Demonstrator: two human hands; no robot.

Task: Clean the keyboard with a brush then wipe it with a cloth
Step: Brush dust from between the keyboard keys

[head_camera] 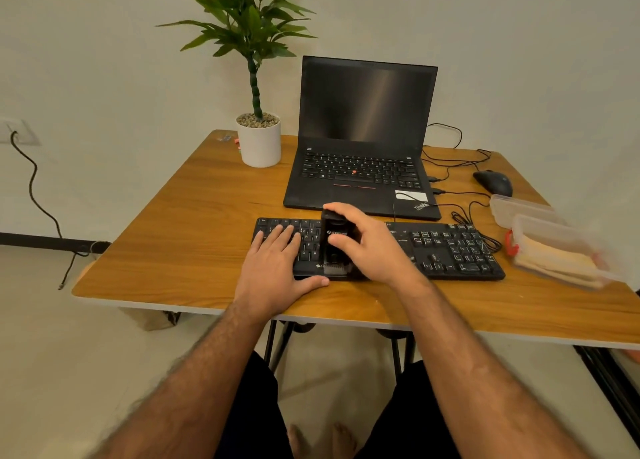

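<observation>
Brush [337, 242] in right grip [367, 244], on keyboard [450, 251]

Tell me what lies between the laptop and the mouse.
In the head view, only black cables and bare table lie between the laptop and the mouse.

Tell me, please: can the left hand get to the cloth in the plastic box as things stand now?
Probably not easily. The left hand lies flat on the keyboard, while the cloth sits in the plastic box at the far right. The right hand, holding the brush, is in between.
</observation>
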